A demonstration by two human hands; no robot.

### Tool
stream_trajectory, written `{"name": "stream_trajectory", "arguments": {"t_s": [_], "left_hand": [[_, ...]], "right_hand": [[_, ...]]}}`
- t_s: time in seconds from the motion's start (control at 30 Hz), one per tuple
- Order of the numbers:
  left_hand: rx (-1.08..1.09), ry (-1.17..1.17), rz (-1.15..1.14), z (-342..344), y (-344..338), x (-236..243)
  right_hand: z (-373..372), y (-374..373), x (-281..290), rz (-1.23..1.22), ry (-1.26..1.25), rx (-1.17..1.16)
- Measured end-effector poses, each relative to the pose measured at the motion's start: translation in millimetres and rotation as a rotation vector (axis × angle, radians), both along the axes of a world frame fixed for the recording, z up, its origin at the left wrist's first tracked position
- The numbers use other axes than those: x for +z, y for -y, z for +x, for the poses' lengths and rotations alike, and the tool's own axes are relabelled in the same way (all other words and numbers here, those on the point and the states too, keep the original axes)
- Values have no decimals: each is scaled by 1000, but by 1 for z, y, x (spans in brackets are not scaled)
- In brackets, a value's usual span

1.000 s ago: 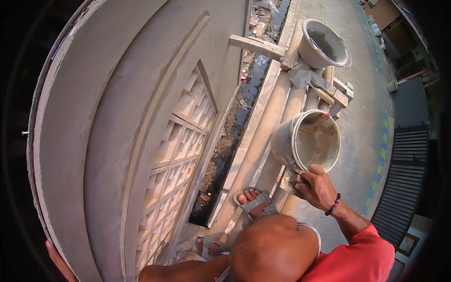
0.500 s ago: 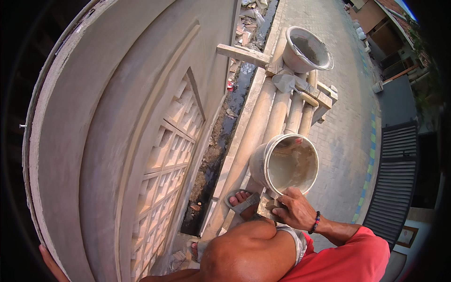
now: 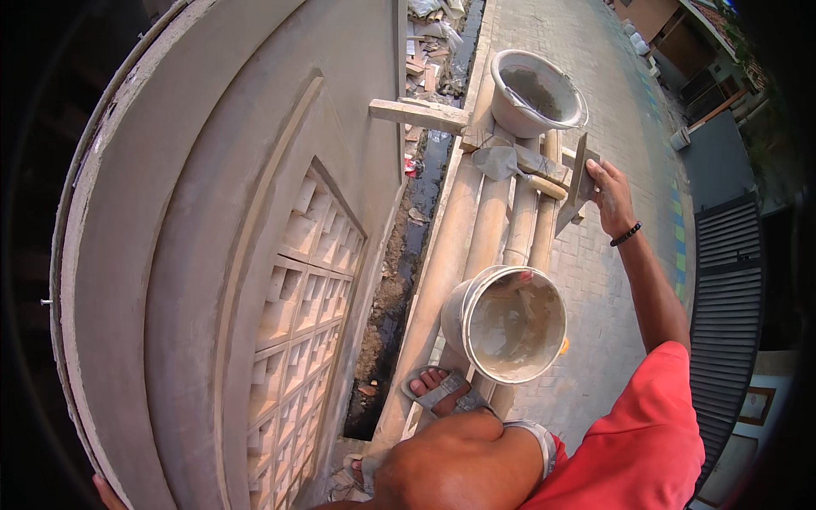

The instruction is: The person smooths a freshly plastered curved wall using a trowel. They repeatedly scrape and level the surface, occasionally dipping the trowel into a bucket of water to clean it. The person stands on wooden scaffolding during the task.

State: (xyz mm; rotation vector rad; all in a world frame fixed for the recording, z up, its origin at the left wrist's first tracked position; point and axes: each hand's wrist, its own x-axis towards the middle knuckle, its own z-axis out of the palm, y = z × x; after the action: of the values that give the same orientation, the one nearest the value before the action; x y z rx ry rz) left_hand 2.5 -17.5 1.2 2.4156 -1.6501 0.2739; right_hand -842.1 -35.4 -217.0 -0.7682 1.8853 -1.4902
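My right hand (image 3: 609, 197) is closed on a flat plastering float (image 3: 580, 177), held on edge out over the right side of the bamboo platform. Beside it, a small trowel (image 3: 496, 161) with a pale wooden handle lies across the poles. Farther off stands a whitish bucket (image 3: 517, 115) with grey mortar inside. Nearer me, another white bucket (image 3: 456, 316) is tilted toward me, its inside smeared with wet grey mix. Only a sliver of my left hand (image 3: 107, 493) shows, against the outer edge of the grey plastered wall (image 3: 110, 340); most of its fingers are hidden.
My sandalled foot (image 3: 440, 391) rests on the bamboo poles (image 3: 455, 238). A wooden crosspiece (image 3: 418, 114) spans from wall to platform, above a drain (image 3: 429, 183) with rubble. Openwork vent blocks (image 3: 297, 319) fill the wall panel. A paved lane (image 3: 633, 102) and dark gate (image 3: 728, 306) lie right.
My right hand has moved from beside the near bucket up and away to the far right of the platform, carrying the float. The view has shifted slightly.
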Motion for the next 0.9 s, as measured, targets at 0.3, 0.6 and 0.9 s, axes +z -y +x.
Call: {"name": "stream_trajectory", "arguments": {"t_s": [0.3,0.6,0.9], "left_hand": [[63,-134,-21,40,-8,4],[65,-264,-46,81,-26,-11],[85,-298,-64,70,-19,-8]], "right_hand": [[-166,115,-65,196,219,-423],[-235,168,-52,-225,355,-484],[-163,235,51,-557,180,-319]]}}
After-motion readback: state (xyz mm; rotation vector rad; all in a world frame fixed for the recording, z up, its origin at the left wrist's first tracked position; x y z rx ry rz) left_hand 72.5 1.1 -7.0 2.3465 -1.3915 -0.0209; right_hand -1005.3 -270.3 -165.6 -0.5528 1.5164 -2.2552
